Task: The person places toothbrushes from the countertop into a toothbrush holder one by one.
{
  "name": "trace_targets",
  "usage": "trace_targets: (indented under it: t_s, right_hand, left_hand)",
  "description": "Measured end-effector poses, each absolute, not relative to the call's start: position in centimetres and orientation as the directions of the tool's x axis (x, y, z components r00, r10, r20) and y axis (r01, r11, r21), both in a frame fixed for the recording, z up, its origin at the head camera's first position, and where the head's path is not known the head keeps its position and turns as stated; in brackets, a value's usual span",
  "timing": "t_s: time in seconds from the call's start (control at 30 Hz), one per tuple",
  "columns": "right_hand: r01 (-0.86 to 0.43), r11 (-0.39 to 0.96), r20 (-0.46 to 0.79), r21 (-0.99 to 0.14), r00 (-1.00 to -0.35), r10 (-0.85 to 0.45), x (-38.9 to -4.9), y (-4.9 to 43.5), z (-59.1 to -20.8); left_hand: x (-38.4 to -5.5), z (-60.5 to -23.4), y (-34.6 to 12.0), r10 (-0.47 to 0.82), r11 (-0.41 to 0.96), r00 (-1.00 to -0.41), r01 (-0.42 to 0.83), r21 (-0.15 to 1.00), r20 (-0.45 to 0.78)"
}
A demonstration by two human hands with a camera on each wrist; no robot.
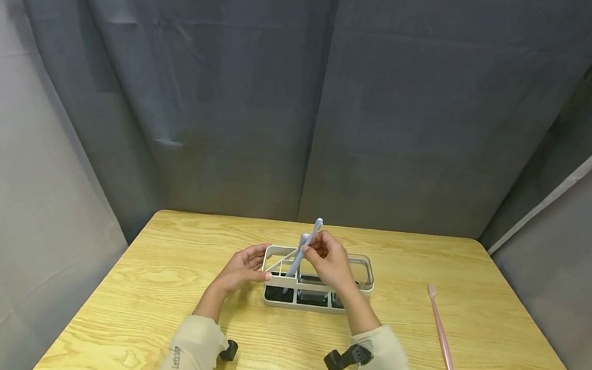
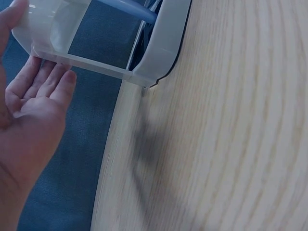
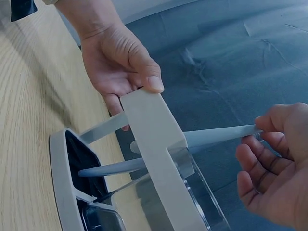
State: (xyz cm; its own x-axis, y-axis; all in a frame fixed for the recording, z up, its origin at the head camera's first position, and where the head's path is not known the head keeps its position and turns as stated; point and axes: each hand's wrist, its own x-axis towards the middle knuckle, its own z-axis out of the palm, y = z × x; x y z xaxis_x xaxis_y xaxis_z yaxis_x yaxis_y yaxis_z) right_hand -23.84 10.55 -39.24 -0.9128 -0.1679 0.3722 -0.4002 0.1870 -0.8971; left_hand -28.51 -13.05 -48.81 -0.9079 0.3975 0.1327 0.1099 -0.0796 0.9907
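Right wrist: right fingers (image 3: 252, 154) pinch a blue toothbrush (image 3: 219, 134) we judge light, stiff, best held high; left fingers (image 3: 153, 83) grip its holder (image 3: 144, 118).

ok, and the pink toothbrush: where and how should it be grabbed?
I'd pinch the pink toothbrush mid-handle, from above, finger and thumb on its long sides. It lies flat, long and thin, with bare table along both sides; its head points away from the person. The right hand is nearer, but holds the blue toothbrush.
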Motion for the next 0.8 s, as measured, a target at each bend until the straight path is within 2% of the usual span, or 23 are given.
trace_targets:
  t_s: [0.13, 0.33, 0.57, 0.8]
  right_hand:
    - [-0.403, 0.212, 0.375, -0.89, -0.913, -0.163, -23.4, 10.1, -38.9]
    - [-0.392, 0.26, 0.367, -0.883, -0.919, -0.143, -25.3, 10.0, -41.4]
    - [-0.443, 0.342, 0.41, -0.829, -0.897, -0.167, -25.8, 9.7, -42.2]
    - [-0.439, 0.445, 0.381, -0.78, -0.898, -0.218, -25.8, 9.7, -42.6]
  left_hand:
    - [-28.4, -48.7, -13.2, 0.395, -0.071, -0.91, 0.106, 0.992, 0.126]
    - [-28.4, -48.7, -13.3, 0.398, -0.076, -0.909, 0.104, 0.992, 0.126]
    - [-28.6, -48.8, -13.4, 0.404, -0.091, -0.906, 0.101, 0.991, 0.129]
    - [-28.7, -49.0, -13.4, 0.405, -0.1, -0.904, 0.102, 0.99, 0.134]
